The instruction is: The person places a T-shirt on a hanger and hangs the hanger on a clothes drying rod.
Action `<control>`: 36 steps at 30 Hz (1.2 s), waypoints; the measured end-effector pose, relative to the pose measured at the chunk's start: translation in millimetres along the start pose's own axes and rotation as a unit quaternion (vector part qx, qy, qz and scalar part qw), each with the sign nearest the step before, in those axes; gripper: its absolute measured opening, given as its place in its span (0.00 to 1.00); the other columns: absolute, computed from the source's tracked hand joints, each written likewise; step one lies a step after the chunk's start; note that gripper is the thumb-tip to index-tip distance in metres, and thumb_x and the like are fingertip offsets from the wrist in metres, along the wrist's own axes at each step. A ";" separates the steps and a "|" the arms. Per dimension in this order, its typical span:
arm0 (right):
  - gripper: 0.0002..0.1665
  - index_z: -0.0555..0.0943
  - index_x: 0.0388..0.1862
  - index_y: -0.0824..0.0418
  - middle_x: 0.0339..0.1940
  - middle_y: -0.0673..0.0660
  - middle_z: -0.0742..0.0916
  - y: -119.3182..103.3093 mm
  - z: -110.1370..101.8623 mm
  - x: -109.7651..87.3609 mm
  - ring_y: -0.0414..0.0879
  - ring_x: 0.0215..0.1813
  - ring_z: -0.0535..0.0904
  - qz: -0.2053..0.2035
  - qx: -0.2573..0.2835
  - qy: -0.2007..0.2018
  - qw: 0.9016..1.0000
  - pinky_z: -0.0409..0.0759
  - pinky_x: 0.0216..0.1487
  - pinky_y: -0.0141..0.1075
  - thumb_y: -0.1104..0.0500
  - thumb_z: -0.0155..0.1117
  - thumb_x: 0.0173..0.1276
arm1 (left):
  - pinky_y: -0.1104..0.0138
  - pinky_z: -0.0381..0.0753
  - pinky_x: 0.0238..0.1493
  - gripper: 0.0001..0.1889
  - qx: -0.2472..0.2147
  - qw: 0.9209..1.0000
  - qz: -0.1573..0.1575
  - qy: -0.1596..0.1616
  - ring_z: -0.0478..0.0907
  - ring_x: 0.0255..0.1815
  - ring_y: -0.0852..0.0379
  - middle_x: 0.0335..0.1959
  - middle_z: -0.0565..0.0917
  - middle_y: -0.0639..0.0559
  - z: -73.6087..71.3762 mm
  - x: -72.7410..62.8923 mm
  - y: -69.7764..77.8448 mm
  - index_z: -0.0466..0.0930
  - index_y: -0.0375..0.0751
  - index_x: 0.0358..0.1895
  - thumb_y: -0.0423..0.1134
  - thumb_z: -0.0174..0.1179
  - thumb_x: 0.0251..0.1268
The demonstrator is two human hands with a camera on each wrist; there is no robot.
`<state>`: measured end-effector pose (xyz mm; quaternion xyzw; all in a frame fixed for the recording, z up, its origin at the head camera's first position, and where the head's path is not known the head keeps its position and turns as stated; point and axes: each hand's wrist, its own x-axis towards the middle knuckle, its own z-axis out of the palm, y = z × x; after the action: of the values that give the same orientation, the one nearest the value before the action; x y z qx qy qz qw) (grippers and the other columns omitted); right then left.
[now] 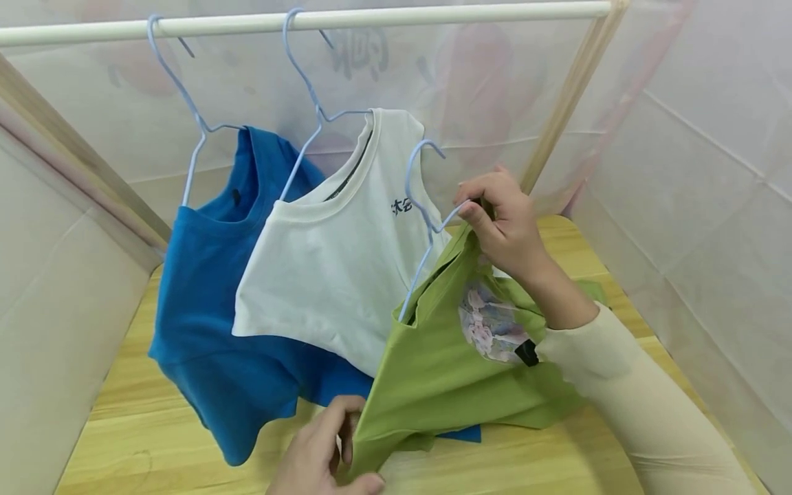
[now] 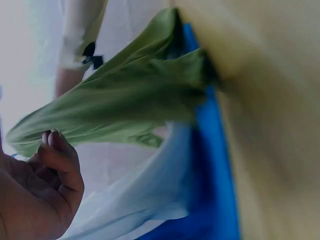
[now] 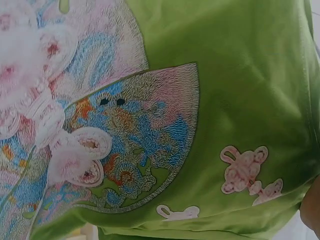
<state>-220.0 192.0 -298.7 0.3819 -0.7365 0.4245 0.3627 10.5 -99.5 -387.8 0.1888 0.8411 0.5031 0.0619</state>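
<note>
A green shirt with an embroidered print hangs on a light-blue hanger, whose hook is free of the rail. At the shirt's far shoulder, my right hand pinches the hanger's arm together with the fabric. Down by the near sleeve edge is my left hand, its fingers loosely bent beside the cloth and its thumb apart. The left wrist view shows the left hand's bent fingers next to the green fabric; whether they touch it is hard to tell.
A white shirt and a blue shirt hang on hangers from a white rail, left of the green one. Wooden posts support the rail. Beneath is a wood-grain tabletop, with pale walls around it.
</note>
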 end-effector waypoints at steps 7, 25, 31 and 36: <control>0.28 0.83 0.32 0.60 0.34 0.56 0.86 -3.4 4.6 0.1 0.50 0.49 0.79 -0.008 0.007 -0.028 1.000 0.47 0.77 0.56 0.37 0.55 0.72 | 0.79 0.66 0.20 0.10 0.066 0.980 0.131 0.134 0.65 0.21 0.73 0.26 0.70 0.64 -9.2 32.4 17.2 0.71 0.54 0.42 0.42 0.64 0.67; 0.24 0.76 0.63 0.71 0.61 0.68 0.81 26.4 -5.8 -10.7 0.49 0.70 0.72 0.136 0.119 -0.023 0.983 0.64 0.73 0.40 0.55 0.43 0.83 | 0.86 0.59 0.22 0.10 0.112 0.946 0.253 0.172 0.58 0.21 0.73 0.23 0.63 0.62 -1.0 49.9 27.5 0.69 0.49 0.32 0.34 0.59 0.71; 0.23 0.78 0.61 0.67 0.54 0.58 0.84 49.3 -17.2 -12.2 0.45 0.61 0.77 0.263 0.152 -0.038 0.952 0.70 0.64 0.31 0.56 0.40 0.83 | 0.86 0.58 0.22 0.11 0.098 0.947 0.255 0.170 0.57 0.21 0.74 0.23 0.63 0.62 -1.1 43.8 28.3 0.69 0.48 0.32 0.32 0.61 0.70; 0.31 0.83 0.49 0.58 0.46 0.50 0.82 58.5 -14.7 -16.7 0.40 0.45 0.77 0.330 0.150 -0.025 0.932 0.74 0.50 0.28 0.40 0.38 0.80 | 0.85 0.57 0.22 0.12 0.090 0.948 0.256 0.168 0.55 0.21 0.74 0.22 0.62 0.61 -0.3 39.5 28.2 0.67 0.48 0.32 0.32 0.60 0.70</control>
<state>-260.4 229.9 -327.9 0.1778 -0.7576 0.6161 0.1220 -18.7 -72.8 -359.8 0.3154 0.8045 0.4482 -0.2288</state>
